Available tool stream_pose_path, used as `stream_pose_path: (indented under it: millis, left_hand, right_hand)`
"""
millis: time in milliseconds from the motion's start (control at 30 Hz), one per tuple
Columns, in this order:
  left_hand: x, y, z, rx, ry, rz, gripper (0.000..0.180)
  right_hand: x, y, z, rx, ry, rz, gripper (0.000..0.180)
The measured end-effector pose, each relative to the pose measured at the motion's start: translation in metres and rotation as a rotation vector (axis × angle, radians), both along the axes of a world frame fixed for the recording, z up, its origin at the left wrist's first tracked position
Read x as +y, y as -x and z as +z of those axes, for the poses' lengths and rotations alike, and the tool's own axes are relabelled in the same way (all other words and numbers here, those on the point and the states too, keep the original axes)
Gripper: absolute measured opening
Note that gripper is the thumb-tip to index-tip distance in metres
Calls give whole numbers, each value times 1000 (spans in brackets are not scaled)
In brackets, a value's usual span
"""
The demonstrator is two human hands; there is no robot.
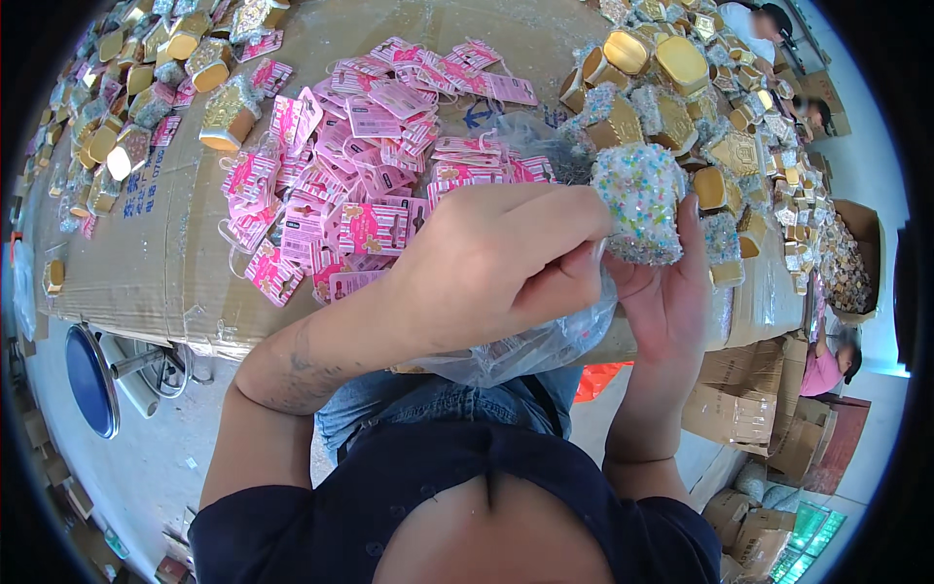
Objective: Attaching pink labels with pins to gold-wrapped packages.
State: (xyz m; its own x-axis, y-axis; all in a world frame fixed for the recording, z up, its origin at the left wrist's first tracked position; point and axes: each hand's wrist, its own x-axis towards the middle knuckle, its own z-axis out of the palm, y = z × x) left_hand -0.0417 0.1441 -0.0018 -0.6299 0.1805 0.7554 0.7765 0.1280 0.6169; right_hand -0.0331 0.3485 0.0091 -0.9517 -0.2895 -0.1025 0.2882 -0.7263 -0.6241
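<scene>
Beaded block (637, 204) sits right of the pink tag pile (375, 122), no clear long axis, gripped by right hand (669, 297), the nearer one; left hand (506, 258) curled at its left edge, can't tell from here what's pinched.

dark navy top (341, 530), short-sleeved, with small round buttons (375, 549); blue denim trousers (375, 404) below. left hand (506, 238) and right hand (671, 302) bare; left forearm (341, 336) with dark markings (304, 362).
</scene>
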Motion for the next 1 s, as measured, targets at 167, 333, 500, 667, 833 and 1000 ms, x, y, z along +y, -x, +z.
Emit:
stream_pose_path:
  millis: [167,333,500,667,833,1000]
  left_hand:
    - [-1,-1,1,-38,11,-10,12]
    - [0,-2,1,-37,-15,-11,10]
    - [-1,-2,1,-43,0,-6,10]
    - [1,-2,0,-24,-30,3,11]
    - [0,-1,-2,0,-10,16,14]
    - [0,-1,-2,10,6,20,15]
  right_hand:
    - [-2,-1,1,-16,-2,-41,49]
    - [-2,-3,2,-37,31,-44,50]
    - [1,-3,1,-35,47,-33,50]
    - [3,-1,0,47,-53,-67,50]
    - [-1,-3,4,30,-31,-77,51]
    - [-1,-4,2,43,-65,-80,51]
